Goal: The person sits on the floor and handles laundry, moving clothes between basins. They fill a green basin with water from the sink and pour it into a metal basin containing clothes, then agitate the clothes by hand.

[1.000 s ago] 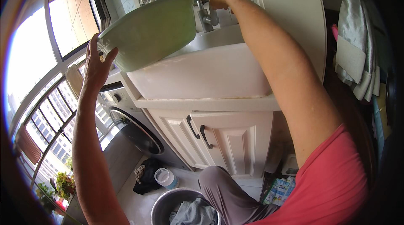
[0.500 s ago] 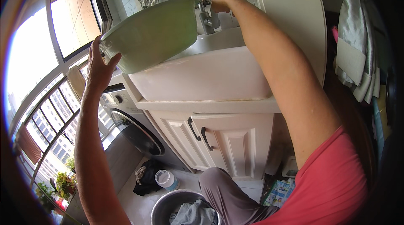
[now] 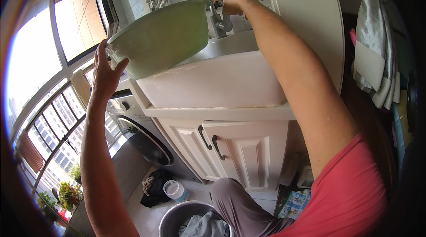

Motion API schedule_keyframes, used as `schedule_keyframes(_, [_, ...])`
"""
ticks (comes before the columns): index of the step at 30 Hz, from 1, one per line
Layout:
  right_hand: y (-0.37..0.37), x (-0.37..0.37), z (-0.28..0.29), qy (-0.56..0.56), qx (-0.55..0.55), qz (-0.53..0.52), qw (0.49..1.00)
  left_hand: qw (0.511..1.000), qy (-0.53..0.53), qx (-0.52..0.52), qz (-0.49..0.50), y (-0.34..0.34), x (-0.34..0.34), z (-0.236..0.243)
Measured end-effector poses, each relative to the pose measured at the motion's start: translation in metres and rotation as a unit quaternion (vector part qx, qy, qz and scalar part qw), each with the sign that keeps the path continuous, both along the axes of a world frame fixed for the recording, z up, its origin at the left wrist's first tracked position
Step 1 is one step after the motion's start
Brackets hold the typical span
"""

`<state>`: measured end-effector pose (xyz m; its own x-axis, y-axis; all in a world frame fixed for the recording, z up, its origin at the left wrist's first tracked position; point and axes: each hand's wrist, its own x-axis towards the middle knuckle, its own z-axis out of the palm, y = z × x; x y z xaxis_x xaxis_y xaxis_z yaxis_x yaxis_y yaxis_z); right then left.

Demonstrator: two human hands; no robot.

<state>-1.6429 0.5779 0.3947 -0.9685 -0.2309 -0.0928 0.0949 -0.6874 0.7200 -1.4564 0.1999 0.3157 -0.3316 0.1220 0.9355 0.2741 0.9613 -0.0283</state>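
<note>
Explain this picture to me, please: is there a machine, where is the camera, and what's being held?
There's no robot here, just a person's two bare hands. The camera is worn on the head and looks down; its fisheye lens bends straight edges. The left hand grips one end of a green basin, tilted over a white sink. The right hand is beside the faucet; its fingers are partly hidden, so I can't tell what it holds. On the floor are a metal tub with grey cloth inside and a small plastic bucket.
</note>
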Motion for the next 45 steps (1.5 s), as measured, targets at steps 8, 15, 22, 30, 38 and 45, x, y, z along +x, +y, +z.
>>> schedule_keyframes(8, [0.002, -0.018, 0.002, 0.005, 0.016, -0.003, 1.0, 1.0, -0.005, 0.007, -0.01, 0.002, 0.0, 0.0])
schedule_keyframes(15, [0.005, -0.049, 0.008, -0.011, 0.161, 0.039, 0.986, 1.0, 0.004, -0.001, -0.005, -0.001, -0.004, 0.0])
schedule_keyframes(22, [0.001, -0.02, 0.003, -0.019, 0.077, 0.025, 0.997, 1.0, 0.001, -0.001, -0.002, -0.003, -0.002, -0.001])
schedule_keyframes(30, [-0.001, -0.017, 0.002, -0.014, 0.127, 0.03, 0.991, 1.0, 0.004, -0.004, -0.011, -0.003, -0.002, -0.002])
schedule_keyframes(38, [0.044, -0.077, 0.017, -0.062, -0.163, 0.045, 0.984, 1.0, 0.011, -0.002, -0.016, 0.01, -0.005, 0.003])
schedule_keyframes(45, [-0.004, 0.001, 0.002, -0.005, 0.081, 0.023, 0.996, 1.0, 0.014, -0.008, 0.014, -0.004, 0.0, -0.003])
